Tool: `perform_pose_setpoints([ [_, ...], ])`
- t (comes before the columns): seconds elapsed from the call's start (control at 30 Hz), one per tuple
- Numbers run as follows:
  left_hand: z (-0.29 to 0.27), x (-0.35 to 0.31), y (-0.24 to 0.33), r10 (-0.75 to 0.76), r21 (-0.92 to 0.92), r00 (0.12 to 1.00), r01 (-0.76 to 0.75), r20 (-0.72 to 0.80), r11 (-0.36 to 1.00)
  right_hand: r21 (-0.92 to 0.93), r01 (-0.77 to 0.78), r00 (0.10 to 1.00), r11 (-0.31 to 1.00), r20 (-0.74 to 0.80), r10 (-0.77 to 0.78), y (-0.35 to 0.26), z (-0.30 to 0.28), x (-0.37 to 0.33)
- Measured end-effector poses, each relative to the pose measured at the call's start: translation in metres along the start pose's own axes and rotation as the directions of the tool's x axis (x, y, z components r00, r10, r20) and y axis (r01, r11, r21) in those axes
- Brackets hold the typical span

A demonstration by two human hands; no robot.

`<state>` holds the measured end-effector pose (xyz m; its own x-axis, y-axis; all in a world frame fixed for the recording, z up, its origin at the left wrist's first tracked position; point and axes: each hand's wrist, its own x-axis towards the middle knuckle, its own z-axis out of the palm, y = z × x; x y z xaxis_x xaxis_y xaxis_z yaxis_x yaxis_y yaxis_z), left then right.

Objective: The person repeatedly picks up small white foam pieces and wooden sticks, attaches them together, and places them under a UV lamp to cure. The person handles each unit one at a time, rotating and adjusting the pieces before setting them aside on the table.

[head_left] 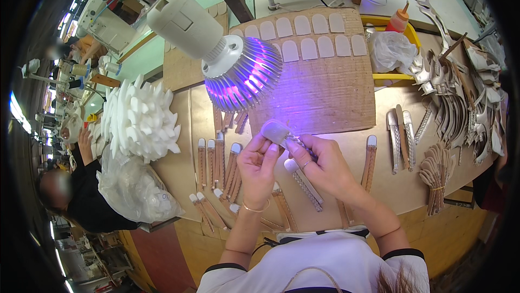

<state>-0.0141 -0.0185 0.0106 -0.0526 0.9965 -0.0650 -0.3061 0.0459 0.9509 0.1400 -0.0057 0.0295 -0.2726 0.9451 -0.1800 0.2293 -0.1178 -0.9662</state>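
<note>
Both my hands meet under a lamp with a finned metal head (244,73) that casts violet light. My left hand (257,163) pinches a pale round-ended tab (275,131) between thumb and fingers. My right hand (325,163) is closed at the tab's other end, where a bit of braided strap shows between the fingers; how the two join is hidden. Just below my hands lies a silver braided strap (304,185) with a rounded end. Around my left forearm several brown straps with white tips (233,168) rest on the table.
A cardboard sheet (330,95) carries rows of pale rounded pieces (309,49). On the right are strap bundles (436,171), heaped leather pieces (449,106) and a yellow bin (392,80) with plastic and a bottle. On the left, white foam pieces (138,119), a plastic bag (132,190) and another person (89,195).
</note>
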Motion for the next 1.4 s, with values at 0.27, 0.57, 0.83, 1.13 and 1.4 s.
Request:
perform_pose_setpoints([
  [0.27, -0.003, 0.004, -0.006, -0.041, -0.253, 0.999, 0.031, -0.036, 0.967, 0.052, 0.077, 0.996, 0.996, 0.045, -0.080, 0.003, 0.002, -0.004],
  [0.57, 0.010, -0.004, 0.001, 0.074, -0.038, 0.988, -0.079, -0.135, 0.996, -0.025, 0.155, 0.988, 0.988, -0.009, -0.155, 0.005, 0.001, -0.001],
  [0.83, 0.012, -0.006, 0.003, 0.081, -0.090, 0.990, -0.092, -0.119, 0.992, -0.013, 0.116, 0.993, 0.993, 0.007, -0.116, 0.001, 0.000, 0.001],
  [1.13, 0.009, -0.003, -0.001, 0.072, -0.084, 0.991, -0.081, -0.110, 0.993, 0.028, 0.031, 0.999, 0.999, 0.032, -0.032, 0.006, 0.001, 0.008],
  [1.4, 0.002, 0.005, -0.007, 0.046, -0.085, 0.990, -0.058, -0.132, 0.995, -0.040, 0.049, 0.998, 0.998, 0.041, -0.047, 0.007, 0.000, 0.016],
])
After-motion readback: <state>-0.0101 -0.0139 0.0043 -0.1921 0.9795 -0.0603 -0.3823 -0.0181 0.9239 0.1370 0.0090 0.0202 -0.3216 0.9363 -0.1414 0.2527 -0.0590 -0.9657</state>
